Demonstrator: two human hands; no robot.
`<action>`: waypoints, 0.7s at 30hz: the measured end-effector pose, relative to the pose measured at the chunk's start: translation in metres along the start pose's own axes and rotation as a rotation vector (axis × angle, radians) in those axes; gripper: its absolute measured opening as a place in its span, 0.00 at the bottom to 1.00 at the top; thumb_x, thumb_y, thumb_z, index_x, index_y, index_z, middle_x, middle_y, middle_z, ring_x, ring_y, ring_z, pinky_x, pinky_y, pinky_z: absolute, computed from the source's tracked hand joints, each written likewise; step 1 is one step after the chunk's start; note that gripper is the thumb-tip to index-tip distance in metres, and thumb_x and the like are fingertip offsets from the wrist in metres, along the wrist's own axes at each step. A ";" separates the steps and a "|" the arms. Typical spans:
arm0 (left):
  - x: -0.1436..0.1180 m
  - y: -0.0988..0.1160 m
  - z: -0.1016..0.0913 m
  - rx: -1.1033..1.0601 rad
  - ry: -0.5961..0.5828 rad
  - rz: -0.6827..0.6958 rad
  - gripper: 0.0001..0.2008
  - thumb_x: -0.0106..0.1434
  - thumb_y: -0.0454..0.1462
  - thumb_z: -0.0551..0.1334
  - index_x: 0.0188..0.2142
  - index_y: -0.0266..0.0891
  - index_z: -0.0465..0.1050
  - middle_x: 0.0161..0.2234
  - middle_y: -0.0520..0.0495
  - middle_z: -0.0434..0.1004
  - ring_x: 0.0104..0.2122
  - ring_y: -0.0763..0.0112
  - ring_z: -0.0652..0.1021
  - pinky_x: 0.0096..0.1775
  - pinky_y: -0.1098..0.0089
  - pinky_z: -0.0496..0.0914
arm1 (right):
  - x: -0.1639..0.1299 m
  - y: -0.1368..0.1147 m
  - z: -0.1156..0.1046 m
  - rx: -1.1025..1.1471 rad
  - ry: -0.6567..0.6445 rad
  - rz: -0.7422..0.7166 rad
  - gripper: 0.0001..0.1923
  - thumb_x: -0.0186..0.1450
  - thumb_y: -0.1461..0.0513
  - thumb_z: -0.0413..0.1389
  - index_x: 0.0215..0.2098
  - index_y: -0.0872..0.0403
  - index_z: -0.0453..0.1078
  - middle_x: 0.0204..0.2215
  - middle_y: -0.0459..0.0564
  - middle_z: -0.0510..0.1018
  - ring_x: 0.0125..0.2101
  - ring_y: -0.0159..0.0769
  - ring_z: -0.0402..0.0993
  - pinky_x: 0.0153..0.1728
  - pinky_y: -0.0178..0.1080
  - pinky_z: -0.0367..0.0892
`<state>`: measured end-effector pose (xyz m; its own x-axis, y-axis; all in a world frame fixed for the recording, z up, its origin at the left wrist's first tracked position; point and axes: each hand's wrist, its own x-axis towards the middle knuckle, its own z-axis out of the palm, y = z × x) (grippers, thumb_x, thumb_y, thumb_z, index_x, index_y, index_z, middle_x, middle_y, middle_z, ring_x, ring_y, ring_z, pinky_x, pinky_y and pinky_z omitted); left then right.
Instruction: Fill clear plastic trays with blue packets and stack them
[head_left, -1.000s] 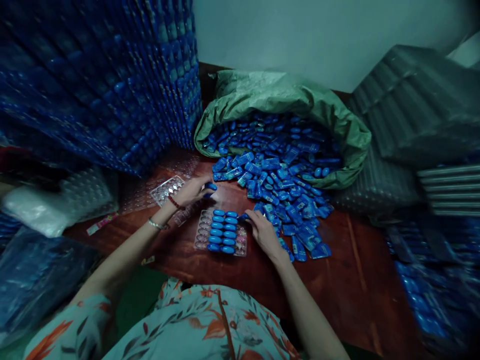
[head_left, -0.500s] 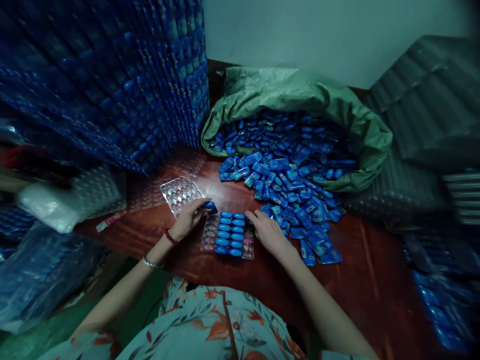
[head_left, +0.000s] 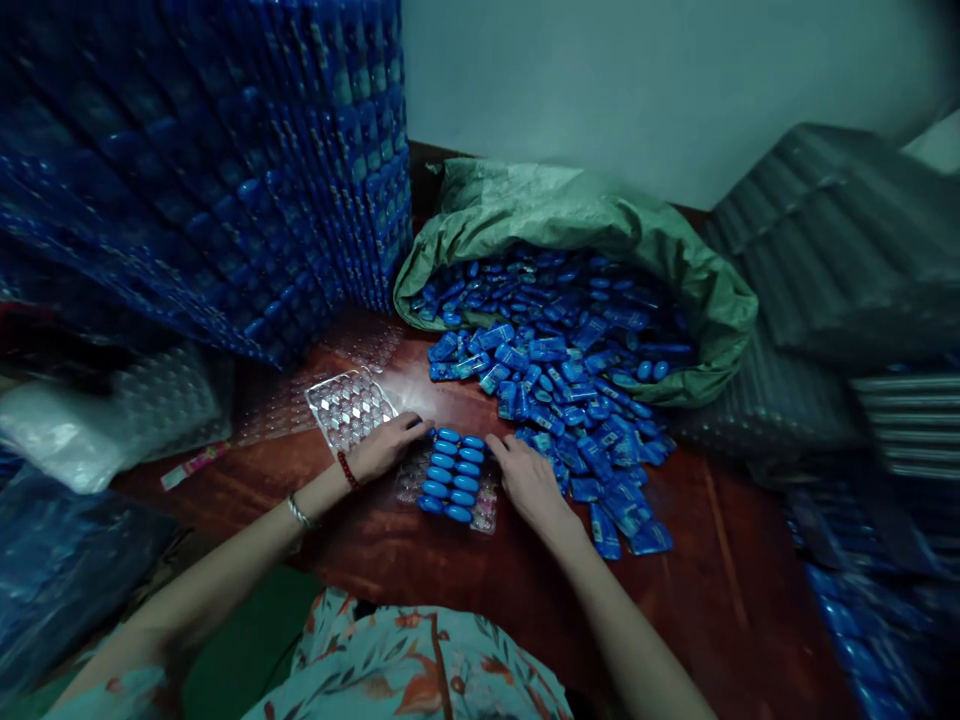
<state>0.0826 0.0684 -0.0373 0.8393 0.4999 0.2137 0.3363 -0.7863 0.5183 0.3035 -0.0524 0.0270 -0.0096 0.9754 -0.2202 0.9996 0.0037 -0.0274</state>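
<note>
A clear plastic blister tray (head_left: 486, 512) lies on the table in front of me, with two columns of glossy blue oval cases (head_left: 463, 483) in its middle. At the tray's far left corner, my left hand (head_left: 382, 448) has its fingers pinched together. A bit of blue shows at their tips, mostly hidden. My right hand (head_left: 529, 480) bends over the far right edge of the tray, thumb and fingers close together; what they hold, if anything, is hidden. Another clear tray (head_left: 351, 408) lies just beyond my left hand.
Blue packets (head_left: 570, 390) spill from a green sack (head_left: 720, 300) onto the reddish wooden table (head_left: 675, 580). Tall stacks of filled blue trays (head_left: 300, 200) stand at the left. Grey stacked trays (head_left: 840, 240) rise at the right. A plastic-wrapped bundle (head_left: 67, 430) sits far left.
My left hand has come down and right to the tray's far corner; the blue case it held is now mostly hidden. The right hand stays by the tray. The whole view has shifted slightly.
</note>
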 end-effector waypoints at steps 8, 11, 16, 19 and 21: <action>0.043 -0.009 -0.037 -0.039 -0.246 0.128 0.18 0.66 0.46 0.52 0.46 0.37 0.70 0.39 0.43 0.73 0.37 0.67 0.73 0.40 0.71 0.66 | 0.008 0.035 -0.005 0.277 0.242 0.092 0.15 0.69 0.57 0.43 0.47 0.48 0.69 0.41 0.48 0.75 0.42 0.34 0.71 0.39 0.34 0.63; 0.075 -0.003 -0.038 -0.070 -0.145 0.076 0.18 0.68 0.45 0.49 0.47 0.39 0.70 0.41 0.43 0.74 0.40 0.66 0.74 0.44 0.69 0.66 | 0.023 0.047 -0.012 0.271 0.329 0.324 0.17 0.69 0.54 0.43 0.46 0.52 0.69 0.40 0.51 0.76 0.41 0.37 0.72 0.38 0.35 0.63; 0.147 0.026 0.000 0.067 -0.208 0.059 0.20 0.62 0.36 0.59 0.54 0.36 0.63 0.48 0.39 0.68 0.40 0.63 0.74 0.39 0.67 0.68 | 0.060 0.053 -0.007 0.255 0.153 0.458 0.17 0.63 0.54 0.52 0.44 0.59 0.68 0.42 0.60 0.75 0.44 0.45 0.71 0.39 0.39 0.63; 0.177 0.035 0.020 0.161 -0.321 0.093 0.24 0.54 0.32 0.65 0.51 0.34 0.65 0.47 0.37 0.68 0.36 0.63 0.75 0.35 0.68 0.68 | 0.063 0.063 -0.001 0.373 0.152 0.454 0.15 0.64 0.57 0.50 0.43 0.58 0.69 0.42 0.58 0.76 0.44 0.43 0.71 0.41 0.38 0.63; 0.186 0.035 0.024 0.162 -0.331 0.105 0.19 0.53 0.32 0.65 0.45 0.33 0.68 0.41 0.40 0.71 0.34 0.64 0.75 0.34 0.69 0.67 | 0.051 0.074 0.002 0.390 0.169 0.462 0.16 0.65 0.56 0.48 0.45 0.58 0.68 0.39 0.56 0.77 0.41 0.41 0.73 0.40 0.38 0.64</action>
<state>0.2606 0.1248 0.0003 0.9563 0.2904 -0.0339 0.2824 -0.8875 0.3642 0.3767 -0.0031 0.0114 0.4576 0.8784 -0.1381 0.8161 -0.4766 -0.3269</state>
